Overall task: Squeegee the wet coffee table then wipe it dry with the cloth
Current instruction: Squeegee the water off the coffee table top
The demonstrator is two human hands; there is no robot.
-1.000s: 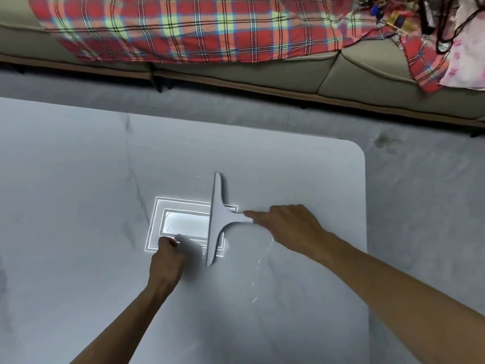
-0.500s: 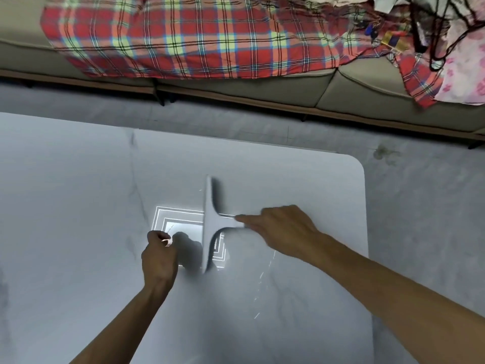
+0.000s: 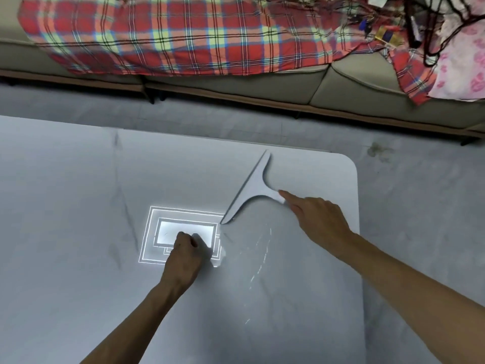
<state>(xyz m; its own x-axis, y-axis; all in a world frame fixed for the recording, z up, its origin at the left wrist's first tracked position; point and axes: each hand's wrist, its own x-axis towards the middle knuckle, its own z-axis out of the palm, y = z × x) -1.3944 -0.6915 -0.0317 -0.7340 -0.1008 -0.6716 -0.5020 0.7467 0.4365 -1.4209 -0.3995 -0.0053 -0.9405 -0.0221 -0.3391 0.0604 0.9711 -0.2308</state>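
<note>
Two hands are working over one coffee table (image 3: 78, 179): the left hand (image 3: 186, 256) is resting curled on it, and I cannot tell if it is holding anything; the right hand (image 3: 320, 222) is gripping the handle of the one squeegee (image 3: 252, 190), near the far right corner. Compared with a second ago, the blade is lying slanted and farther away. Water streaks (image 3: 262, 253) are shining on the grey top; beyond are lying the floor (image 3: 420, 193) and one sofa (image 3: 236, 85) under a plaid blanket (image 3: 183, 35)

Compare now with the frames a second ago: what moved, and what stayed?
The right hand swung the squeegee away toward the far right corner of the table. Its blade, earlier nearly straight fore-and-aft, now lies diagonal. The grip on the handle is unchanged. The left hand stays curled on the table by the bright reflection.
</note>
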